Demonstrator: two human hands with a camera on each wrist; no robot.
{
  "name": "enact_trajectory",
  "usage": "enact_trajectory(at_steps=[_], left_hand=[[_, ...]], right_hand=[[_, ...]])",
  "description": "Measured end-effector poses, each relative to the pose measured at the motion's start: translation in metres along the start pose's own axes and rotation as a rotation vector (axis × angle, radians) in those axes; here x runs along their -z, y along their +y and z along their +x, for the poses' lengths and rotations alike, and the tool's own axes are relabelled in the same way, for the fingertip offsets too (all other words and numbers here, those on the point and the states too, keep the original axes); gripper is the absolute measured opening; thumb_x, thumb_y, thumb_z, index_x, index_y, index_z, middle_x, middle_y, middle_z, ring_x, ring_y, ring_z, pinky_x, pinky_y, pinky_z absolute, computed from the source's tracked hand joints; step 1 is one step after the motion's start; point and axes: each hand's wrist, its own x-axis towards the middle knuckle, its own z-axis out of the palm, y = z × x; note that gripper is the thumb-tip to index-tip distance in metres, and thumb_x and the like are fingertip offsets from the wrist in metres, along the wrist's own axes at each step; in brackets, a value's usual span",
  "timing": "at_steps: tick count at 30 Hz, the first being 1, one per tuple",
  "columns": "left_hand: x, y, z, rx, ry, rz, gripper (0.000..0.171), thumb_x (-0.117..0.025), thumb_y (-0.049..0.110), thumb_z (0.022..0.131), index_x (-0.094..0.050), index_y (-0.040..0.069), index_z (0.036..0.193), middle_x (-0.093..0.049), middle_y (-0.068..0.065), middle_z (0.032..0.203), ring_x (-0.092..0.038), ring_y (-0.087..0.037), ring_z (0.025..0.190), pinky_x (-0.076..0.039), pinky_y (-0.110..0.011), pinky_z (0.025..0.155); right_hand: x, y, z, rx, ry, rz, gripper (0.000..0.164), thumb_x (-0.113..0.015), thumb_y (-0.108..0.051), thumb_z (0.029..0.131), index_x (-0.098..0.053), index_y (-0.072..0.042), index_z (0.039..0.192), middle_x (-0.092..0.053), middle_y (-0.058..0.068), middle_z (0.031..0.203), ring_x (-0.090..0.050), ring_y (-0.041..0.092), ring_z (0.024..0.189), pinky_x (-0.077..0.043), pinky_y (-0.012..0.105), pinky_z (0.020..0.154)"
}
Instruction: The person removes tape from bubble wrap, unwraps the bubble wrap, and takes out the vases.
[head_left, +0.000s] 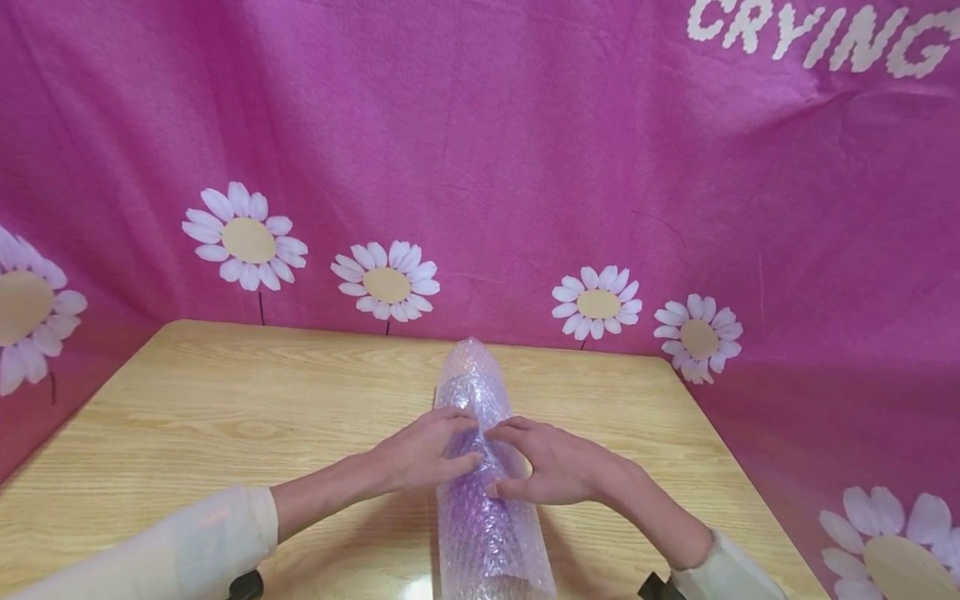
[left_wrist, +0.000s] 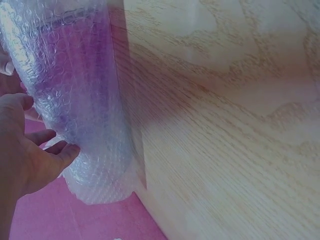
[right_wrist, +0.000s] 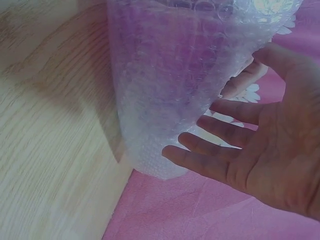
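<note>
A long bundle of clear bubble wrap [head_left: 487, 525], purple showing through its layers, lies lengthwise on the wooden table. From its left side my left hand [head_left: 427, 450] reaches over the top, fingertips and thumb touching the wrap. My right hand [head_left: 566, 462] mirrors it from the right, its fingertips close to the left ones. The right wrist view shows the right fingers [right_wrist: 220, 160] nearly straight, their tips against the bubble wrap [right_wrist: 160, 90]. In the left wrist view the left fingers [left_wrist: 55, 145] bend slightly and rest along the bundle's side. What the wrap encloses is hidden.
The light wood table [head_left: 300, 392] extends on both sides of the bundle. A pink cloth [head_left: 480, 167] with white daisies and white lettering hangs behind and around it. The bundle's far end lies near the table's back edge.
</note>
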Motion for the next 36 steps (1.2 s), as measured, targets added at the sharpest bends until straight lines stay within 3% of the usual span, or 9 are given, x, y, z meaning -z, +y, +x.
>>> enact_trajectory(at_steps=[16, 19, 23, 26, 36], left_hand=[[0.0, 0.0, 0.0, -0.004, -0.004, -0.004, 0.051, -0.057, 0.034, 0.088, -0.054, -0.001, 0.125, -0.051, -0.015, 0.128, -0.044, -0.026, 0.121, -0.036, -0.038, 0.101], [-0.001, -0.001, -0.001, -0.005, -0.004, -0.007, 0.051, -0.057, 0.034, 0.088, -0.054, -0.001, 0.125, -0.05, -0.014, 0.129, -0.043, -0.025, 0.121, -0.035, -0.037, 0.102], [-0.002, -0.002, 0.0, -0.003, -0.004, -0.007, 0.052, -0.057, 0.034, 0.088, -0.054, -0.001, 0.126, -0.05, -0.014, 0.129, -0.043, -0.025, 0.122, -0.034, -0.037, 0.102], [-0.002, -0.002, 0.0, -0.003, -0.005, -0.003, 0.052, -0.057, 0.034, 0.088, -0.054, 0.0, 0.126, -0.05, -0.015, 0.129, -0.042, -0.026, 0.122, -0.033, -0.037, 0.103], [-0.003, -0.001, 0.002, -0.01, 0.0, 0.026, 0.051, -0.056, 0.033, 0.087, -0.055, -0.001, 0.124, -0.051, -0.015, 0.128, -0.043, -0.026, 0.122, -0.034, -0.037, 0.103]], right_hand=[[0.001, -0.005, 0.002, 0.02, 0.012, -0.017, 0.059, -0.057, -0.034, 0.081, -0.048, -0.006, 0.132, -0.049, 0.006, 0.132, -0.046, 0.02, 0.119, -0.039, 0.036, 0.099], [0.001, -0.006, 0.002, 0.03, 0.036, -0.008, 0.055, -0.059, -0.031, 0.079, -0.052, -0.006, 0.128, -0.055, 0.004, 0.124, -0.052, 0.018, 0.111, -0.043, 0.035, 0.094], [0.001, -0.007, 0.003, 0.042, 0.06, 0.01, 0.05, -0.063, -0.028, 0.076, -0.057, -0.006, 0.121, -0.062, -0.003, 0.101, -0.058, 0.01, 0.088, -0.05, 0.029, 0.081], [0.003, -0.009, 0.004, 0.061, 0.074, 0.005, 0.043, -0.065, -0.026, 0.075, -0.061, -0.007, 0.114, -0.061, -0.007, 0.087, -0.056, 0.006, 0.074, -0.051, 0.024, 0.07], [0.006, -0.017, 0.003, 0.151, 0.114, -0.064, 0.007, -0.068, -0.019, 0.073, -0.064, -0.016, 0.078, -0.052, -0.015, 0.064, -0.049, 0.0, 0.056, -0.044, 0.014, 0.051]])
